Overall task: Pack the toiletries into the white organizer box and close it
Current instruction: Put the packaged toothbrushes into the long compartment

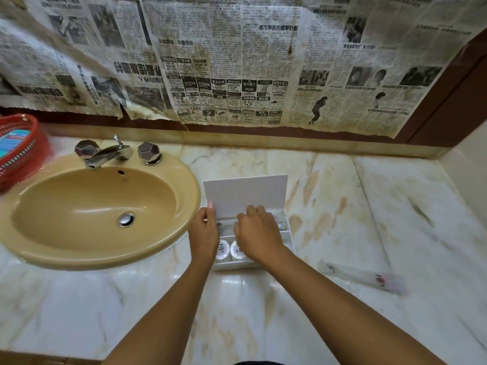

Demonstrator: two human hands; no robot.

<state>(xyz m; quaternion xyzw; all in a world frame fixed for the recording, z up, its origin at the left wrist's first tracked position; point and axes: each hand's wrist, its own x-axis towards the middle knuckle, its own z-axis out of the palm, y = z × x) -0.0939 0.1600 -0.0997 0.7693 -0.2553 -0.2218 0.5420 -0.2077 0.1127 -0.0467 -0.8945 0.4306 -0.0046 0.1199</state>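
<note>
The white organizer box [288, 239] stands on the marble counter just right of the sink, its lid [245, 196] raised upright at the back. My left hand [204, 234] rests on the box's left side, thumb against the lid's left edge. My right hand [257, 234] reaches into the box, palm down, fingers curled over the back compartment where thin wrapped items lie; what the fingers hold is hidden. Two round white wrapped soaps [230, 250] sit in the front compartment. A long clear-wrapped toiletry [365, 277] lies on the counter to the right of the box.
A tan oval sink [52, 248] with a chrome faucet [105, 154] fills the left. A red basket [22, 151] sits at the far left edge. Newspaper [237, 61] covers the wall behind. The marble counter [395, 206] stretches right to a side wall.
</note>
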